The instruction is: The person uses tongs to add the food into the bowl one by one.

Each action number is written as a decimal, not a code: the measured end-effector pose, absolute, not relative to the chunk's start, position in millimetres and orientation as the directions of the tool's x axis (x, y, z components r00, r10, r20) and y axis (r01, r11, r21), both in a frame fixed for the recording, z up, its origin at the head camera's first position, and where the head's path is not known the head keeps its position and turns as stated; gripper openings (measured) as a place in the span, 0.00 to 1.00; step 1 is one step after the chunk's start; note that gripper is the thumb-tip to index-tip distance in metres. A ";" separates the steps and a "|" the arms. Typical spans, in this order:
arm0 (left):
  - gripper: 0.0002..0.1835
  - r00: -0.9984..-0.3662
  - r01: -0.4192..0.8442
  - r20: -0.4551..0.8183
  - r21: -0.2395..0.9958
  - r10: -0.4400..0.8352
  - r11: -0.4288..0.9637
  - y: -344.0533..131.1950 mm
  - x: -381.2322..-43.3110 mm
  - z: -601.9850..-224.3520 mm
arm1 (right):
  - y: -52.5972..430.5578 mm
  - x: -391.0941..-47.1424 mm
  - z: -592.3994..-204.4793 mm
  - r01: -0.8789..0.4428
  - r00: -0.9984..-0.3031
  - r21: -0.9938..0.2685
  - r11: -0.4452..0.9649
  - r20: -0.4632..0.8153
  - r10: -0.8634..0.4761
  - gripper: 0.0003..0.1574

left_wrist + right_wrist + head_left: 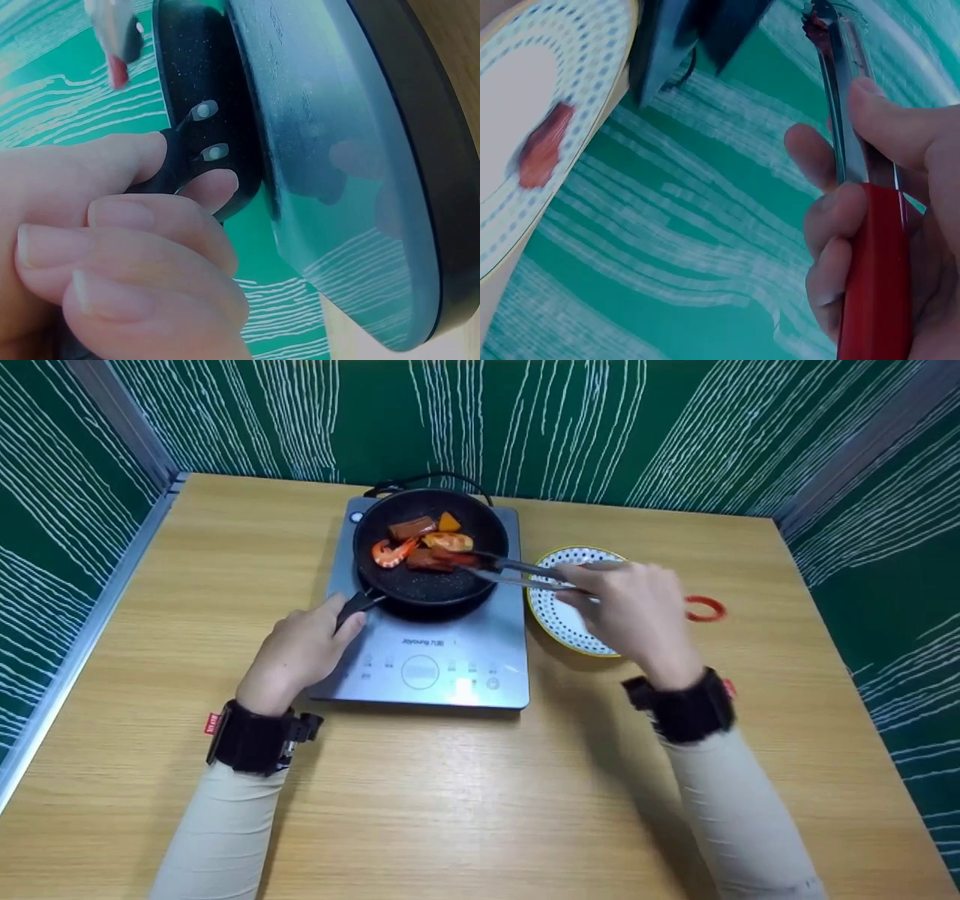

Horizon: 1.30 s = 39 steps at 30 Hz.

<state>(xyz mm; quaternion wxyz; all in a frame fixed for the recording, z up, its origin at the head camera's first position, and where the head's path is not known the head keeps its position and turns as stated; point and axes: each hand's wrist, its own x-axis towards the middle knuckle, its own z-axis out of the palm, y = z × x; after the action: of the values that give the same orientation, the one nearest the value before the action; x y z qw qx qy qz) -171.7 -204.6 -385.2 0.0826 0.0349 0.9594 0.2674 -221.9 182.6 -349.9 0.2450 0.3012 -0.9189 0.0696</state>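
My left hand (300,649) grips the handle (355,604) of a black frying pan (420,587), which sits on a silver induction cooker (487,637). Inside the pan lie a prawn (386,556), reddish-brown meat pieces (411,528), an orange chunk (448,522) and a yellowish slice (450,541). My right hand (637,604) holds metal tongs (529,570) with a red handle (876,270). Their tips are over the pan's right side; in the right wrist view, a dark red piece (819,34) is between them. Beneath the right hand stands a dotted plate (551,611), carrying a reddish-brown piece (546,146).
A red loop (705,609) shows right of my right hand, in line with the tongs. A black cord (450,475) runs behind the pan. Green walls with white streaks (525,427) enclose the wooden table (420,810) at the back and sides.
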 end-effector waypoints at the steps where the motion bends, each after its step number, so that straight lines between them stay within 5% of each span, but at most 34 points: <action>1: 0.16 -0.984 0.022 -0.140 0.519 0.111 0.854 -204.7 -171.5 -385.3 | 174.3 -224.2 -349.8 -0.591 -0.691 0.043 0.805 0.489 -0.533 0.09; 13: 0.17 -0.983 0.008 -0.154 0.520 0.103 0.854 -202.4 -172.4 -385.0 | 112.4 -242.7 -351.8 -0.600 -0.684 0.146 0.786 0.416 -0.599 0.16; 22: 0.17 -0.984 0.015 -0.144 0.518 0.104 0.855 -203.2 -171.3 -385.1 | 96.7 -250.5 -364.7 -0.594 -0.673 0.201 0.779 0.407 -0.618 0.12; 39: 0.17 -0.985 0.018 -0.137 0.511 0.103 0.860 -204.8 -172.4 -386.0 | 106.0 -240.3 -357.1 -0.626 -0.689 0.103 0.773 0.390 -0.611 0.21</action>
<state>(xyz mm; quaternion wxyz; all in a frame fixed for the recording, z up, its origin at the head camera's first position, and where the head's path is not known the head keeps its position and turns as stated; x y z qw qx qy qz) -172.4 -204.8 -386.0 0.0800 0.0315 0.9609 0.2631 -240.3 106.0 -357.1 0.2053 0.3367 -0.9188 0.0190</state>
